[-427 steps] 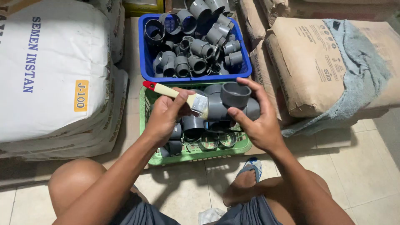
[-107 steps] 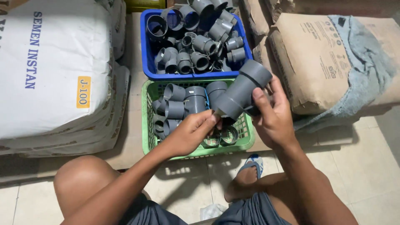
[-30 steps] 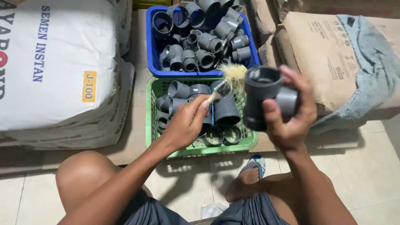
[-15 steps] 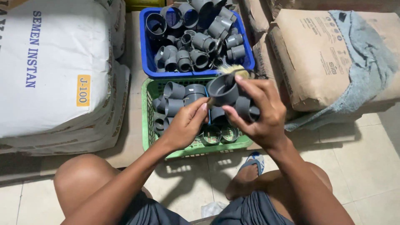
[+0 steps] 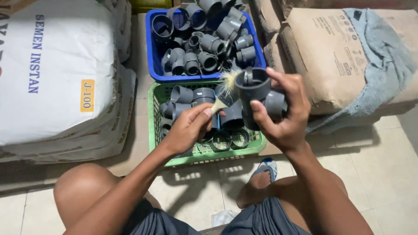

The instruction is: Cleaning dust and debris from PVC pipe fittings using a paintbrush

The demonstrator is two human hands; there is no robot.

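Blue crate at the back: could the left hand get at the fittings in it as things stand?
Probably yes. The blue crate is open-topped, just beyond the green basket, with nothing over it, but the left hand is holding a brush, so it isn't free to grip.

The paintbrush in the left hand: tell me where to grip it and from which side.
Grip the paintbrush by its pale wooden handle, coming from below and the left, as the left hand does. The bristles point up and right at the grey pipe fitting in the right hand, so that end should stay free.
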